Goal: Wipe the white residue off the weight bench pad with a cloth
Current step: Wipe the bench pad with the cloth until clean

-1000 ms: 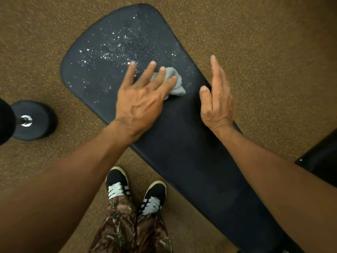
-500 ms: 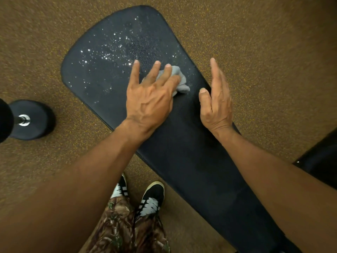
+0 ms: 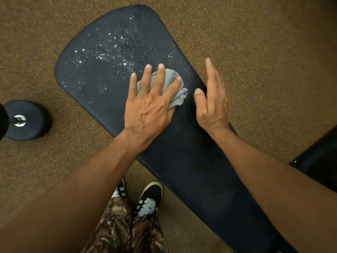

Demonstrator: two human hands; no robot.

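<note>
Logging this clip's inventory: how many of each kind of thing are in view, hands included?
Hands: 2, left hand, right hand
Cloth: 1
Bench pad: 1
Dumbbell: 1
Shoes: 2
Dark object, right edge, unidentified: 1
Total: 8

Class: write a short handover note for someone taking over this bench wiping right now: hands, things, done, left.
Left hand: flat, fingers straight, pressing the grey cloth onto the bench pad.
Right hand: fingers straight, at the pad's right edge, holding nothing.
Done: the near half of the pad looks clean.
Left: white residue speckles the far end, just beyond the cloth; wipe there.
</note>
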